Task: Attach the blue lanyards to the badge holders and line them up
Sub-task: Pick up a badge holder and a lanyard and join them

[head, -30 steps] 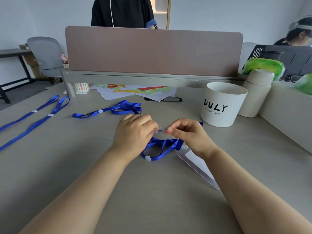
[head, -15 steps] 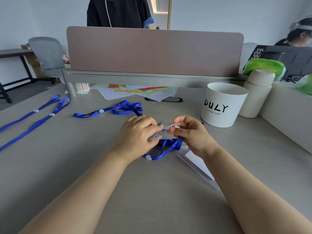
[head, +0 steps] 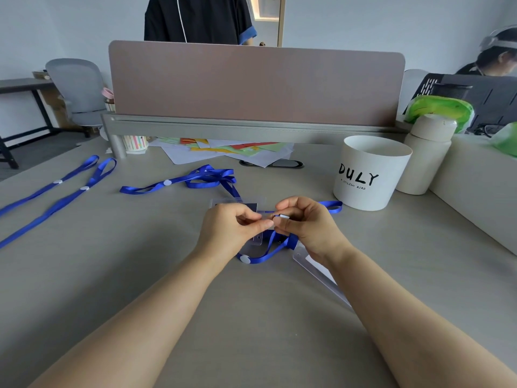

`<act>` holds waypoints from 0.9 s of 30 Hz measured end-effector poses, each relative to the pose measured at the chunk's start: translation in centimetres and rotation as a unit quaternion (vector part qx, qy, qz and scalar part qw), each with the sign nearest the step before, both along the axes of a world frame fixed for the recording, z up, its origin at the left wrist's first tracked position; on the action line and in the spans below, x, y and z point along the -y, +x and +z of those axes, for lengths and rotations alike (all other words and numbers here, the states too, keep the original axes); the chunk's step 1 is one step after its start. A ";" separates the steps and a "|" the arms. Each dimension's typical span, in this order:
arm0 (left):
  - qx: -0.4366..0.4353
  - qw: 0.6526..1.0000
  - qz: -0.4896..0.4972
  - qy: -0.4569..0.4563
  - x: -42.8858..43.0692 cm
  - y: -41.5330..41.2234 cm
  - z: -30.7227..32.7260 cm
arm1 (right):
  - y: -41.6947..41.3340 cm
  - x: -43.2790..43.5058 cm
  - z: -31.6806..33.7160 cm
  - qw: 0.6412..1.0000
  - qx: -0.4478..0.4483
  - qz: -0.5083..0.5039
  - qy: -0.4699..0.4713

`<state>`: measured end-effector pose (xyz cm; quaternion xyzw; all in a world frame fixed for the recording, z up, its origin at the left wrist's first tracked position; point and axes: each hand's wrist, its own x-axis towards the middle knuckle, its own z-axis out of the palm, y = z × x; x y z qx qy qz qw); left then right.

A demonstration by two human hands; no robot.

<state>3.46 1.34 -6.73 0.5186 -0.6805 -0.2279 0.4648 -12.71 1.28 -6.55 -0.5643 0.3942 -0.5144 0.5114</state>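
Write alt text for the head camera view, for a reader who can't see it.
Two hands meet over a grey desk: the left hand pinches a clear badge holder while the right hand pinches the white clip of a blue lanyard. Other blue lanyards lie to the left.

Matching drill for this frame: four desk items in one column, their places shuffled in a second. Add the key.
1. DULY tub
2. striped cup
3. two straight lanyards
4. white clip

A. pinched in the right hand
B. far left of the desk, side by side
C. by the left leg of the divider
D. beside the cream bottle

Pairs: 1-D, 2-C, 3-B, 4-A
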 end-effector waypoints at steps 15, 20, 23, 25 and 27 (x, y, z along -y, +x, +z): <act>-0.028 0.997 -0.024 0.063 -0.2 0.0 0.4 | 0.8 -0.5 0.1 0.999 0.013 -0.036 -0.020; -0.060 0.997 -0.016 0.051 -0.2 -0.4 0.2 | 0.8 -0.5 0.2 0.998 0.025 -0.046 -0.018; -0.076 0.995 -0.012 0.056 -0.2 -0.4 0.0 | 0.9 -0.6 0.1 0.998 0.029 -0.043 -0.019; -0.087 0.994 -0.011 0.065 -0.2 -0.4 0.0 | 1.0 -0.6 0.1 0.998 0.031 -0.044 -0.020; -0.117 0.989 -0.014 0.089 -0.1 -0.4 0.1 | 1.0 -0.7 0.2 0.998 0.028 -0.042 -0.024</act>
